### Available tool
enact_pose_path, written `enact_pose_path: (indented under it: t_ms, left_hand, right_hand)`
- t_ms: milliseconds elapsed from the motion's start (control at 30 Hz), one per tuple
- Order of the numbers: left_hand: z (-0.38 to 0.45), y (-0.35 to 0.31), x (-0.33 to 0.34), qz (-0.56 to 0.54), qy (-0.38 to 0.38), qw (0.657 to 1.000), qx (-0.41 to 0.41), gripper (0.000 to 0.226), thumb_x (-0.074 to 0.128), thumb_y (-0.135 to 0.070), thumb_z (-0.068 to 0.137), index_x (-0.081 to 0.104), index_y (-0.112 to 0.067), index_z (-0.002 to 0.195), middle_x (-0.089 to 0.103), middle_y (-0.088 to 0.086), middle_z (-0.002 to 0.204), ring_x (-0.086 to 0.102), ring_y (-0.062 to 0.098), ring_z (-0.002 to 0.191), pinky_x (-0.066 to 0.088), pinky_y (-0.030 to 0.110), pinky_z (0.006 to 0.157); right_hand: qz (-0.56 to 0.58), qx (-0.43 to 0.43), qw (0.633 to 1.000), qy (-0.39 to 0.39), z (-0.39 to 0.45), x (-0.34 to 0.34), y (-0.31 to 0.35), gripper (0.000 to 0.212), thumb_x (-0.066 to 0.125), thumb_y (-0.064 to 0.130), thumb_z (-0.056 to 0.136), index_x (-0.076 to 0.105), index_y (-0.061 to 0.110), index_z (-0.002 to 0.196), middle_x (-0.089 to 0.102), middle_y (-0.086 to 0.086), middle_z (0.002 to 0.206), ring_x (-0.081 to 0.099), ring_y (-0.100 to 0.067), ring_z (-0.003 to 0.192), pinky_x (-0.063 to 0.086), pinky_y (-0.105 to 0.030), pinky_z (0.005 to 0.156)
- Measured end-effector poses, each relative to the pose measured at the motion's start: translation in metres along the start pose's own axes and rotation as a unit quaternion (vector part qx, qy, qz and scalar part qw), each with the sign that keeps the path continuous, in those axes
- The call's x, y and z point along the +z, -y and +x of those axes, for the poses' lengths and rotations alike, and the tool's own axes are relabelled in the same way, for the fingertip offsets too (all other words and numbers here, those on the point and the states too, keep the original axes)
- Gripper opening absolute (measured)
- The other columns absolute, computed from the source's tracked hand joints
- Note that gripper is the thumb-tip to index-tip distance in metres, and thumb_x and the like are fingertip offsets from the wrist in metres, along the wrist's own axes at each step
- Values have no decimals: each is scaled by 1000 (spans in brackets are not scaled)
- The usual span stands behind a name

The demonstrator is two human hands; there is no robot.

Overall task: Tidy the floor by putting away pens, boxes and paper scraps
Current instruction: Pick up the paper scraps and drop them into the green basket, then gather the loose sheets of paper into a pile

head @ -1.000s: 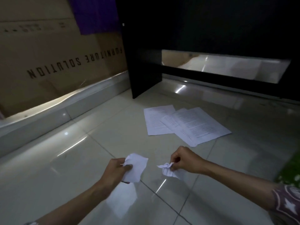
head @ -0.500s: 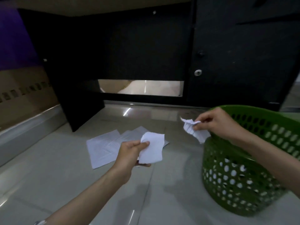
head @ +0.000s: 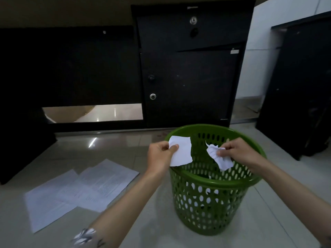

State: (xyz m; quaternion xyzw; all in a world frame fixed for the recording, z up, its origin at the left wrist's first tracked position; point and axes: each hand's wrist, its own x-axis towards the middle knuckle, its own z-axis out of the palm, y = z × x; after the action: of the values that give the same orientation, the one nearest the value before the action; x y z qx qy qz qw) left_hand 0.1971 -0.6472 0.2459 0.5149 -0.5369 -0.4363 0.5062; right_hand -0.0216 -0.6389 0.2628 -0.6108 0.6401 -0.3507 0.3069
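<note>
1. black wood-look cabinet and the dark desk panel beside it fill the back of the view. both stand on the pale tiled floor. they look like fixed furniture and no part of the tidying.
2. printed sheets lie flat on the tiles, left of the bin and overlapping each other. neither hand touches them, so my guess is they are left for later.
3. green perforated bin stands upright on the floor just in front of the cabinet. both hands hang above its open mouth, presumably so whatever is let go falls inside. white bits show through the holes in its wall, probably paper already in there.
4. left hand is over the bin's near-left rim. its thumb and curled fingers pinch a flat torn scrap by one edge, so the piece hangs over the opening.
5. right hand is over the right side of the opening. its fingertips pinch a crumpled scrap, which dangles inside the rim line.
6. judged from this, the drop is the step in hand: both grips only need to loosen. no pens or boxes are in view.
</note>
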Motion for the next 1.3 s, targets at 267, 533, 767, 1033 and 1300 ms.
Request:
enact_pose_path:
  t_ms: [267,533,767,1033,1300]
  left_hand:
    - [19,5,21,106,1,994,8,20,68,-36,80,64,-25,63,67,-5,74,64,20,86,46,47,95]
    - [22,13,-13,111,-41,993,9,19,67,-33,80,63,-27,62,67,-3,77,63,27,96,41,50,101]
    - [13,10,-61,142,-34,989,-3,25,62,-47,67,66,-23,74,70,6,94,59,27,105,37,48,106]
    - [4,24,-139,118,-65,991,-26,24,59,-26,89,65,-6,100,61,5,102,51,19,101,34,28,86]
    - [-20,65,-254,124,-161,975,-86,25,58,-22,90,63,0,101,59,1,87,50,19,93,33,31,83]
  right_hand:
    - [-22,33,999,-12,-2,-10,-14,6,61,-1,83,65,4,84,58,-8,68,53,-21,69,41,-32,69]
    - [-8,41,999,-33,-2,-6,-16,27,53,-6,85,56,13,104,65,-4,78,59,-16,72,43,-26,59]
    - [10,8,996,-84,-4,2,8,20,54,3,89,61,11,106,61,-6,95,56,-19,88,41,-25,59]
    - [46,-116,988,-89,-15,63,82,13,60,11,87,66,13,98,63,2,89,58,-12,88,48,-30,78]
    - [28,-142,989,29,11,195,122,8,64,9,83,69,6,89,57,7,68,50,-2,65,39,-20,61]
